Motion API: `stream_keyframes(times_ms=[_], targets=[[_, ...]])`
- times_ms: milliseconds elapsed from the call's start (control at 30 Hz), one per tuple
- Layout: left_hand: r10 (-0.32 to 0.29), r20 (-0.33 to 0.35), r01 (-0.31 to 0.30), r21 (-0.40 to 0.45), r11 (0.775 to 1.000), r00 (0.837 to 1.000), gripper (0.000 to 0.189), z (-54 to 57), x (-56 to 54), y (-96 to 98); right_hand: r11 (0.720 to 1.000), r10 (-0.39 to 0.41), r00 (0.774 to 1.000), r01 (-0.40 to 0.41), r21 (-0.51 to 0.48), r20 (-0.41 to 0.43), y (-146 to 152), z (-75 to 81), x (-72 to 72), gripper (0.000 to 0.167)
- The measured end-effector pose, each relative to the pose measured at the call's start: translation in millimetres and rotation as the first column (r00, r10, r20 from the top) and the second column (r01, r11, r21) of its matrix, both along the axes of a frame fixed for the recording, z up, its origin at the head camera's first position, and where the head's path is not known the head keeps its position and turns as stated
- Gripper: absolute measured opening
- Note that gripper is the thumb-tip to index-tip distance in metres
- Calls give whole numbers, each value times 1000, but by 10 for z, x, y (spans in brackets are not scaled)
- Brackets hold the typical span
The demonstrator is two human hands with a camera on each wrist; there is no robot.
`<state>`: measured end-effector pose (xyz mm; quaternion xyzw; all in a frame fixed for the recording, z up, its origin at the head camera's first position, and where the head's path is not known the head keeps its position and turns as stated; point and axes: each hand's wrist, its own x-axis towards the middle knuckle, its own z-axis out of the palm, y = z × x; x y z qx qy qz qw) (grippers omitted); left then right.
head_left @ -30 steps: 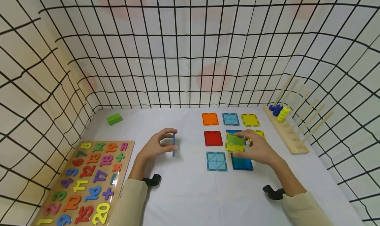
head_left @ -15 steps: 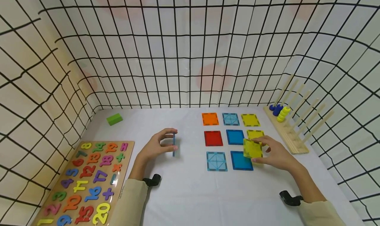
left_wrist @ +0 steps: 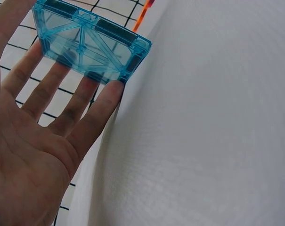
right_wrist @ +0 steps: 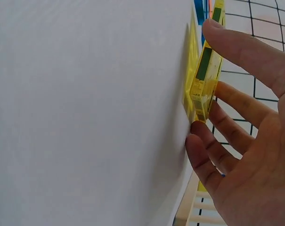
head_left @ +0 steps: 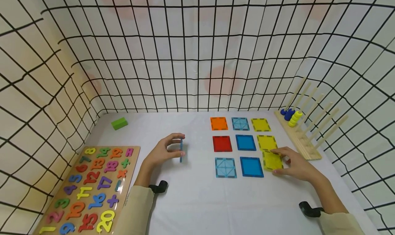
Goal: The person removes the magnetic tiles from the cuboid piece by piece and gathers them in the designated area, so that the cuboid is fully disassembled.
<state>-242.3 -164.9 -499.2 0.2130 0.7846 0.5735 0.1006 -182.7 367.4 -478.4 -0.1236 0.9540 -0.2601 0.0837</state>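
My left hand (head_left: pixel 163 149) pinches a light blue magnetic tile (left_wrist: pixel 85 44) by its edges. The head view shows that tile edge-on, upright; the left wrist view shows its crossed ribs. On the right, my right hand (head_left: pixel 296 164) holds a yellow magnetic tile (head_left: pixel 272 160) by opposite edges between thumb and fingers. In the right wrist view the yellow tile (right_wrist: pixel 208 70) is tilted, slightly off the cloth, with a yellow patch beneath it; whether that is another tile or tinted light I cannot tell. It lies just right of a blue tile (head_left: pixel 252 167), below another yellow tile (head_left: pixel 266 142).
Around them lie orange (head_left: pixel 218 123), red (head_left: pixel 222 144), blue, light blue and yellow tiles in rows. A pegged wooden board (head_left: pixel 297 135) with beads stands at right. A number board (head_left: pixel 89 187) lies at left, a green block (head_left: pixel 119 123) behind it. Black wire mesh encloses the table.
My right hand has carried the yellow tile rightward and down, from over the blue tiles to the right end of the front row. My left hand has stayed put.
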Motion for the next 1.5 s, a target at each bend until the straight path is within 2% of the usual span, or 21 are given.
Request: stream_keyframes(times_ms=[467, 633, 767, 967, 1200, 1367, 1500], targets=[[-3, 8, 3, 9, 1000, 1000, 73, 16, 18, 4, 999, 40, 999, -39, -36, 16, 59, 15, 26, 77], [-26, 58, 24, 42, 999, 998, 83, 15, 16, 18, 999, 39, 999, -38, -39, 24, 69, 1, 25, 77], [-31, 74, 31, 9, 999, 997, 90, 10, 22, 29, 998, 40, 999, -38, -46, 36, 91, -32, 18, 78], [-38, 45, 40, -46, 998, 998, 90, 12, 48, 35, 999, 36, 998, -34, -42, 47, 109, -80, 18, 80], [-29, -2, 29, -93, 995, 1000, 101, -1, 56, 51, 996, 59, 998, -57, -61, 25, 89, -51, 34, 75], [25, -39, -32, -197, 980, 999, 89, -18, 61, 88, 994, 72, 997, -71, -83, 20, 102, -41, 33, 69], [48, -89, -68, -241, 968, 995, 81, 14, 87, 150, 994, 72, 997, -69, -84, 24, 119, -53, 17, 68]])
